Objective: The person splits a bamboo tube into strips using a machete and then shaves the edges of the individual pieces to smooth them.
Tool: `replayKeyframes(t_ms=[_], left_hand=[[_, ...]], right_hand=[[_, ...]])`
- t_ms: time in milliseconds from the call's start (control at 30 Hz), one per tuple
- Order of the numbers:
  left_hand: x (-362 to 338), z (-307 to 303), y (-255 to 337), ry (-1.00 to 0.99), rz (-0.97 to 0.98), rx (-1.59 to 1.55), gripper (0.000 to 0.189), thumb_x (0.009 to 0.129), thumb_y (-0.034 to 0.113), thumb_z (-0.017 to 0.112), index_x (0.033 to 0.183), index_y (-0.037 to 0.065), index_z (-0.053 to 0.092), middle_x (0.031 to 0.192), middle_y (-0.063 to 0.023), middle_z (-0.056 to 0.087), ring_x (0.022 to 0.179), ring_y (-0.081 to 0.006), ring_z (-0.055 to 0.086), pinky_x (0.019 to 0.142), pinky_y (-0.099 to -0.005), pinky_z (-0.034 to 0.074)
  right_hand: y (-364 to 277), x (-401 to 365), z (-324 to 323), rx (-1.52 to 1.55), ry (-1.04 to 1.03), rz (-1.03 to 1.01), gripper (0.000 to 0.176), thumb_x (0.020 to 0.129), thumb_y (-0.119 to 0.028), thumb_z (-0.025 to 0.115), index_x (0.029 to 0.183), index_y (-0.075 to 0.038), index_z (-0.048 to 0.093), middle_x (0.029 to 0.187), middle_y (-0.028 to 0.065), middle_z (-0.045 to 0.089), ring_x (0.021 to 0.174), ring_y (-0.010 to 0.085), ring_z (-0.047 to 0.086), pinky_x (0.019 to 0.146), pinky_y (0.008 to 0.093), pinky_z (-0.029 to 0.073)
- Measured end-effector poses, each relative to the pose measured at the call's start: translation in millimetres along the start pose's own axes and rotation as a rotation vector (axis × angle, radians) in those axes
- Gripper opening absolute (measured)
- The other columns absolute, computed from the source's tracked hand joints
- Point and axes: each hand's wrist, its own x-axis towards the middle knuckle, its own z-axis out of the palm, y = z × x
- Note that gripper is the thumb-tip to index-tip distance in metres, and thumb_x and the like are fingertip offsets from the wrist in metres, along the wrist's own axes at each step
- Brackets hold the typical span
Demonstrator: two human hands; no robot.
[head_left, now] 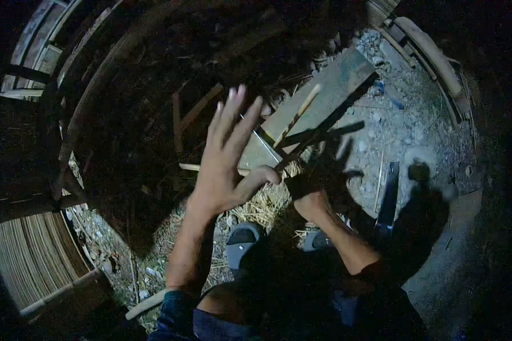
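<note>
From my station, I had the left hand [224,150] raised in front of the camera, its back in view. The fingers were extended upward with narrow gaps between them, and the thumb stood out wide toward the right. I could see nothing held in it. The right hand [310,202] was lower, just beside the near end of the board [330,91]. Its fingers were lost in shadow, so I could not tell whether they were open or closed, or whether they held anything.

The board ran away from me at a slant, toward the upper right. Over it I saw the stick [301,112], pale at its far end and marked with dark patches nearer to me; I could not tell whether it lay flat or was tilted up. A thin bright strip [267,145] crossed the board near its closer end. The pale pole [190,167] passed behind the left hand.

Straw [259,211] lay below the board, near the two sandals [243,241]. To the right, a long dark piece [389,190] rested on the stony ground [372,139], with blue scraps [396,103] farther off. At the lower left I saw a panel of narrow slats [37,258], apart from both hands.
</note>
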Motion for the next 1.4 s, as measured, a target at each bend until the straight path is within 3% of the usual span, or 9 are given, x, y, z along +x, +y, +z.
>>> replayKeyframes(t_ms=[67, 267, 533, 667, 700, 733, 1000, 1200, 1400], left_hand=[[-27.6, 14.8, -18.8, -0.021, -0.098, 0.063, 0.083, 0.085, 0.056, 0.064, 0.151, 0.01, 0.04, 0.159, -0.0176, 0.03, 0.147, -0.0385, 0.027, 0.12, -0.0502, 0.022], [-128.9, 30.9, -99.8, -0.417, -0.369, 0.3, 0.071, 0.086, 0.017, 0.067, 0.151, 0.017, 0.039, 0.155, -0.0165, 0.033, 0.14, -0.0405, 0.034, 0.117, -0.0515, 0.029], [-140.1, 46.0, -151.9, -0.372, -0.336, 0.539, 0.041, 0.089, 0.016, 0.061, 0.129, 0.008, 0.058, 0.127, -0.0208, 0.06, 0.119, -0.0385, 0.056, 0.105, -0.0475, 0.043], [-75.1, 83.6, -74.0, -0.197, -0.764, -0.253, 0.019, 0.1, 0.02, 0.059, 0.104, 0.002, 0.057, 0.079, -0.0108, 0.062, 0.071, -0.0179, 0.063, 0.067, -0.0365, 0.052], [-45.8, 92.1, -37.5, -0.195, -0.703, -0.31, 0.035, 0.095, 0.032, 0.063, 0.111, 0.006, 0.047, 0.071, -0.0224, 0.061, 0.068, -0.0428, 0.064, 0.06, -0.0491, 0.048], [-47.1, 131.9, -40.2, -0.146, -0.507, -0.339, 0.043, 0.092, 0.037, 0.068, 0.109, 0.002, 0.05, 0.074, -0.023, 0.062, 0.068, -0.0404, 0.065, 0.059, -0.048, 0.048], [2.7, 290.6, -13.9, -0.225, -0.217, 0.326, 0.039, 0.086, 0.02, 0.062, 0.122, 0.004, 0.057, 0.113, -0.022, 0.059, 0.115, -0.0401, 0.051, 0.093, -0.0531, 0.043], [2.0, 272.3, -8.9, -0.524, -0.215, 0.267, 0.05, 0.087, 0.016, 0.059, 0.134, 0.002, 0.049, 0.126, -0.0253, 0.057, 0.122, -0.0428, 0.048, 0.098, -0.0568, 0.04], [-17.0, 231.2, 2.9, -0.269, -0.214, -0.098, 0.061, 0.086, 0.014, 0.062, 0.139, 0.001, 0.035, 0.1, -0.0327, 0.065, 0.09, -0.0463, 0.067, 0.091, -0.0482, 0.048]], right_hand=[[-36.1, -57.5, -79.3, 0.179, 0.557, -0.227, 0.024, 0.09, -0.024, 0.06, 0.092, -0.002, 0.07, 0.078, 0.0238, 0.067, 0.075, 0.0483, 0.065, 0.067, 0.0494, 0.053], [-14.4, -69.2, -102.5, 0.715, 0.527, -0.17, 0.046, 0.1, -0.041, 0.053, 0.114, 0.002, 0.058, 0.1, 0.0281, 0.066, 0.091, 0.0458, 0.064, 0.078, 0.0487, 0.05], [2.9, -76.3, -121.2, 0.972, 0.714, -0.046, 0.037, 0.103, -0.035, 0.046, 0.105, 0.0, 0.058, 0.079, 0.0146, 0.061, 0.07, 0.0284, 0.061, 0.066, 0.042, 0.049], [13.4, -85.5, -130.8, 1.246, 0.861, -0.017, 0.041, 0.103, -0.043, 0.046, 0.105, -0.003, 0.059, 0.074, 0.0028, 0.058, 0.058, 0.0162, 0.055, 0.052, 0.0313, 0.044], [9.9, -91.1, -140.8, 1.335, 0.922, -0.026, 0.043, 0.104, -0.044, 0.044, 0.106, -0.004, 0.059, 0.073, 0.0022, 0.057, 0.056, 0.0148, 0.054, 0.05, 0.0294, 0.042], [8.1, -92.2, -146.0, 1.424, 0.981, -0.037, 0.045, 0.104, -0.046, 0.043, 0.106, -0.004, 0.059, 0.071, 0.0016, 0.055, 0.054, 0.0135, 0.052, 0.047, 0.0276, 0.041], [33.5, -98.4, -148.2, 1.449, 1.143, 0.035, 0.059, 0.104, -0.054, 0.038, 0.12, -0.001, 0.058, 0.062, 0.0014, 0.048, 0.046, 0.0117, 0.045, 0.042, 0.0273, 0.037], [30.7, -87.3, -145.4, 1.486, 1.084, 0.134, 0.061, 0.103, -0.056, 0.039, 0.12, -0.001, 0.058, 0.064, 0.0019, 0.047, 0.045, 0.012, 0.043, 0.042, 0.0267, 0.037], [25.9, -78.1, -148.5, 1.483, 1.012, -0.005, 0.063, 0.102, -0.058, 0.04, 0.121, 0.0, 0.057, 0.066, 0.0023, 0.047, 0.046, 0.0118, 0.042, 0.042, 0.0271, 0.036]])
